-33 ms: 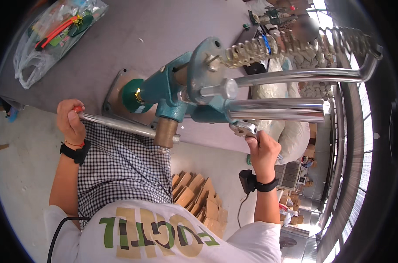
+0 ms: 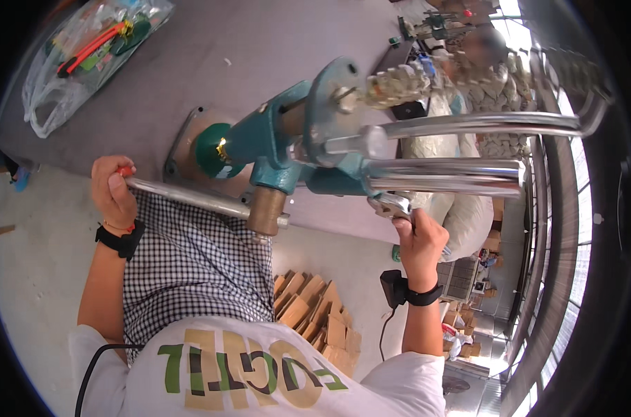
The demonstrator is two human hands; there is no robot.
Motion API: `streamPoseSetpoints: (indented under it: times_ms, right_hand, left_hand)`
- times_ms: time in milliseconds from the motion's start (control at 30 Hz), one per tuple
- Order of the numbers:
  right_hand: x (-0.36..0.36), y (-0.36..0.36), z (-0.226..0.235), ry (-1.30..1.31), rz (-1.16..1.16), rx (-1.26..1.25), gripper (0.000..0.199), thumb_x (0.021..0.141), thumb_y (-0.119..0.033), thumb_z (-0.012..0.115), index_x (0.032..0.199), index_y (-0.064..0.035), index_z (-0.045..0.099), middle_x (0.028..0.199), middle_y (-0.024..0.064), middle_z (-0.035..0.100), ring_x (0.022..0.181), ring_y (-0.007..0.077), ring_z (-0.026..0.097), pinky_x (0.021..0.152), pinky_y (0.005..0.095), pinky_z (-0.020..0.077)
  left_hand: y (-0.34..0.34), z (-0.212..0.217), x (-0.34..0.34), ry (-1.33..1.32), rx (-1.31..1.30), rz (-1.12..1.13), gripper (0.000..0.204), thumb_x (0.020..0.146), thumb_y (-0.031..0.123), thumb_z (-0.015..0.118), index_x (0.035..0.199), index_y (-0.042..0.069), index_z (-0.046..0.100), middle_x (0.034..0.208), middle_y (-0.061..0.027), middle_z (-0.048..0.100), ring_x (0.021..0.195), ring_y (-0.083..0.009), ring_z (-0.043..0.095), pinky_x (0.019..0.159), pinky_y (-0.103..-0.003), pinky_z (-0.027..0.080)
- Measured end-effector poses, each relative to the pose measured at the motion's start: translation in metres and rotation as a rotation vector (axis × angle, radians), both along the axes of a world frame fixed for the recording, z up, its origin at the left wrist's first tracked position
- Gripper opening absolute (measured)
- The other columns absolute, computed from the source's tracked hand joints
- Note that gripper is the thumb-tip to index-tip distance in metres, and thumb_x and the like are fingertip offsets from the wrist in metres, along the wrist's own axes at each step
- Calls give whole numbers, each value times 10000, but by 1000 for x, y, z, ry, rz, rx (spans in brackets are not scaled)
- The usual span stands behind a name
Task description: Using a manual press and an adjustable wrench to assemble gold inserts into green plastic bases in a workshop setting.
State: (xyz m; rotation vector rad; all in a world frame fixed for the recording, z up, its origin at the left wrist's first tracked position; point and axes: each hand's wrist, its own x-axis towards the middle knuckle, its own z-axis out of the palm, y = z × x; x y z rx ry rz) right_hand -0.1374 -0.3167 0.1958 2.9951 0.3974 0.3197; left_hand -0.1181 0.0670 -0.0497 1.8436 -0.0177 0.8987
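A green hand-lever press [image 2: 249, 135] with a bolted base stands on the table in front of me. My left hand [image 2: 114, 191] is closed around the red-tipped end of its steel lever [image 2: 190, 199], which runs into a brass-coloured hub [image 2: 265, 210]. My right hand [image 2: 423, 240] pinches a small shiny metal piece [image 2: 392, 206] against the underside of the press's head; its exact kind is hard to make out. Above it a thick chrome cylinder [image 2: 440, 174] and a bent chrome rod [image 2: 482, 125] stick out to the right. A coil spring [image 2: 402, 87], blurred, stretches along the top.
A clear plastic bag [image 2: 51, 104] with red-handled and green things in it lies at the far left of the grey table [image 2: 260, 42]. Flat cardboard pieces [image 2: 319, 309] are stacked on the floor below. Pale sacks [image 2: 465, 222] stand to the right. A person is farther back, behind the spring.
The press's chrome parts and spring have shifted slightly right and the spring is more blurred. My right hand has moved a little right with them; both hands keep their hold.
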Motion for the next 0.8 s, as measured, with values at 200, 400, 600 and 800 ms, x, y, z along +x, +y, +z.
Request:
streamPoseSetpoints:
  times_ms: [200, 400, 600, 800]
  right_hand:
    - [-3, -13, -45, -117, -14, 263, 485, 843, -443, 583, 646, -35, 409, 537, 142, 403, 500, 344, 438, 463, 374, 361]
    - [3, -12, -80, -236, 41, 456, 318, 909, -294, 519, 777, -9, 570, 581, 121, 523, 493, 224, 482, 504, 312, 396]
    - [-5, -5, -74, -20, -15, 606, 299, 924, -281, 496, 795, -20, 565, 569, 34, 470, 522, 116, 426, 512, 273, 374]
    - [-12, -11, -75, -144, -85, 560, 332, 888, -289, 567, 730, -1, 526, 555, 127, 420, 469, 239, 402, 474, 321, 358]
  left_hand:
    - [3, -3, 1, -44, 133, 10, 318, 924, 229, 322, 853, 12, 544, 753, -83, 547, 602, -149, 464, 586, -268, 393]
    - [0, -1, 0, -9, 119, 42, 309, 924, 217, 327, 853, 9, 545, 770, -83, 554, 664, -170, 498, 614, -277, 411]
    - [2, -4, -1, -28, 190, 32, 275, 917, 196, 359, 869, 13, 558, 795, -89, 566, 691, -188, 525, 642, -292, 429]
    - [-3, -1, 1, -44, 140, 75, 269, 903, 200, 388, 865, 24, 587, 764, -81, 594, 725, -224, 551, 679, -324, 437]
